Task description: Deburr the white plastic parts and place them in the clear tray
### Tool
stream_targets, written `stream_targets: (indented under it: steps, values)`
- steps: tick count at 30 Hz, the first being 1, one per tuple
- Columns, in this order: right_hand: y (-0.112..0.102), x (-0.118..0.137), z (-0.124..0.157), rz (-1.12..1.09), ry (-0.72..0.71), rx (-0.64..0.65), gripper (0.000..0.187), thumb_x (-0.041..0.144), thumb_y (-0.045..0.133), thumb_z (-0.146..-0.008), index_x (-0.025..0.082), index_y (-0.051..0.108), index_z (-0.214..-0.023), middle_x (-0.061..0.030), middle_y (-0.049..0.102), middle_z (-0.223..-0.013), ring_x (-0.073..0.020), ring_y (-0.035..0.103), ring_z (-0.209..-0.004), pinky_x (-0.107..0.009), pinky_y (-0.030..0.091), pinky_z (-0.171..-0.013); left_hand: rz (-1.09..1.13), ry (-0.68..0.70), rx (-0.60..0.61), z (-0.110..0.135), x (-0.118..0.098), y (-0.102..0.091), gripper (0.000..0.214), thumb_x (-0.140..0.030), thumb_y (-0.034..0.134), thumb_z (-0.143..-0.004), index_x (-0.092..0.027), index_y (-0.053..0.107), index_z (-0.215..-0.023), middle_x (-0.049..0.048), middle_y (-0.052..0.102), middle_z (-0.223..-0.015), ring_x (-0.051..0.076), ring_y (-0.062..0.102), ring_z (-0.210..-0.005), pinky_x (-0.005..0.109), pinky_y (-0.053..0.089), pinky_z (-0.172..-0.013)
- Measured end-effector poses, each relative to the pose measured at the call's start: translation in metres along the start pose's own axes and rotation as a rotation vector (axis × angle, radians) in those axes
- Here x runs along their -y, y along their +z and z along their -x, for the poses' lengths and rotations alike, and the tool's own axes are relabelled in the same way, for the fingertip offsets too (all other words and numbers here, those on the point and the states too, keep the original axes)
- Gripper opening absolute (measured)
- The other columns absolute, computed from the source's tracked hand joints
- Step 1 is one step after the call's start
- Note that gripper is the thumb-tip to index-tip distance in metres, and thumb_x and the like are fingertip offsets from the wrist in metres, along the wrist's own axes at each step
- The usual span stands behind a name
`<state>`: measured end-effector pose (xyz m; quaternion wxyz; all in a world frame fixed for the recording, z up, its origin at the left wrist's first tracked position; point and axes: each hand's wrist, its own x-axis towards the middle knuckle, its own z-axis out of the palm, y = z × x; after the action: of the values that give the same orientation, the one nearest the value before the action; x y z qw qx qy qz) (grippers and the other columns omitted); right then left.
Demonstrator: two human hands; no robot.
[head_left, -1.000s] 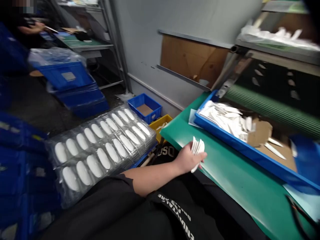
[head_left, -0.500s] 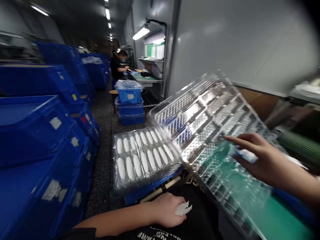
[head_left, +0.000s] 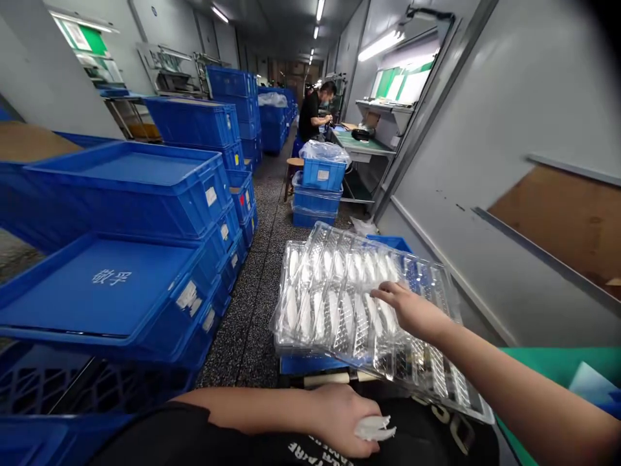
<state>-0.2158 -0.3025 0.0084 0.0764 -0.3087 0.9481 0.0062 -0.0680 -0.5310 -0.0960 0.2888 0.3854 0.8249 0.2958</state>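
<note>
My right hand (head_left: 405, 309) grips a clear plastic blister tray (head_left: 436, 372) near its middle, fingertips pinched on a ridge between the pockets. This tray lies askew over a stack of similar trays (head_left: 286, 336) whose pockets hold several long white oval pieces. The white pieces show through the clear plastic; whether the upper tray rests fully on the stack I cannot tell. Low in front of my body, my left hand (head_left: 342, 417) is closed around a few thin white pieces (head_left: 374, 428) that stick out past the fingers.
Stacked blue crates (head_left: 194, 194) line the left side. More blue crates (head_left: 324, 175) stand ahead beyond the trays, near a wooden stool (head_left: 294, 162). A person (head_left: 313, 113) works at a far bench (head_left: 363, 144). A green surface (head_left: 538, 359) lies at the right, beside a grey wall.
My right hand has brought the clear tray left and down, from a steep tilt to lying over the stack. The camera has turned left. My left hand still holds the white pieces.
</note>
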Motion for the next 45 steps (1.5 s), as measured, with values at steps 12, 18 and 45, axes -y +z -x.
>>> stream_targets:
  steps: [12,18,45]
  values:
    - [0.018,-0.006,-0.024,-0.009,0.001,0.104,0.1,-0.017,0.033,-0.064,0.03,0.054,-0.15,-0.007,0.049,-0.155,-0.0288,0.042,-0.142,-0.036,0.055,-0.09,-0.006,0.18,0.131,-0.042,0.008,-0.005,0.047,-0.061,0.071,-0.088,-0.025,0.068,-0.119,0.0062,0.081,-0.104,0.03,0.079,-0.095,0.029,0.055,-0.072]
    - [0.023,-0.003,-0.055,-0.047,-0.065,0.123,0.102,-0.017,0.032,-0.067,0.033,0.051,-0.154,-0.0048,0.047,-0.159,-0.0264,0.037,-0.149,-0.04,0.053,-0.103,0.047,0.118,0.136,-0.035,0.014,-0.003,0.047,-0.055,0.074,-0.089,-0.022,0.068,-0.122,0.0085,0.08,-0.109,0.03,0.078,-0.098,0.028,0.054,-0.072]
    - [0.017,0.027,0.019,-0.539,0.24,-0.289,0.046,0.009,0.052,-0.093,0.016,0.068,-0.136,-0.0123,0.059,-0.149,-0.0237,0.056,-0.138,-0.035,0.042,-0.12,0.761,-0.432,-0.712,-0.094,0.041,-0.214,0.023,-0.037,0.071,-0.095,-0.016,0.064,-0.1,0.0001,0.065,-0.074,0.012,0.058,-0.055,0.023,0.048,-0.05]
